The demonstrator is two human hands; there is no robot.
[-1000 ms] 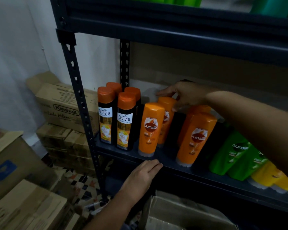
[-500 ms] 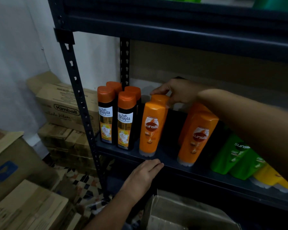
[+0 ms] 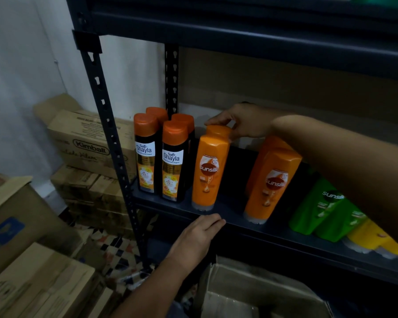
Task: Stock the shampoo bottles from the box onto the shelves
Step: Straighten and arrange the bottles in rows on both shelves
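Observation:
My right hand (image 3: 244,121) reaches over the shelf and pinches the top of a rear orange Sunsilk bottle (image 3: 218,130), which stands right behind the front orange Sunsilk bottle (image 3: 208,173). Another pair of orange Sunsilk bottles (image 3: 270,187) stands further right, leaning a little. Black Safi Shayla bottles with orange caps (image 3: 159,154) stand at the shelf's left end. My left hand (image 3: 198,237) rests with straight fingers on the front edge of the dark shelf (image 3: 239,222). The open cardboard box (image 3: 251,292) sits below the shelf.
Green Sunsilk bottles (image 3: 324,210) and yellow bottles (image 3: 377,239) fill the shelf's right side. A slotted metal upright (image 3: 110,138) frames the left end. Stacked cardboard cartons (image 3: 87,145) stand by the wall, with more cartons (image 3: 32,283) at the lower left.
My right hand slid the rear orange bottle left until it stood straight behind the front one. The gap beside the right orange pair widened. My left hand stayed on the shelf edge.

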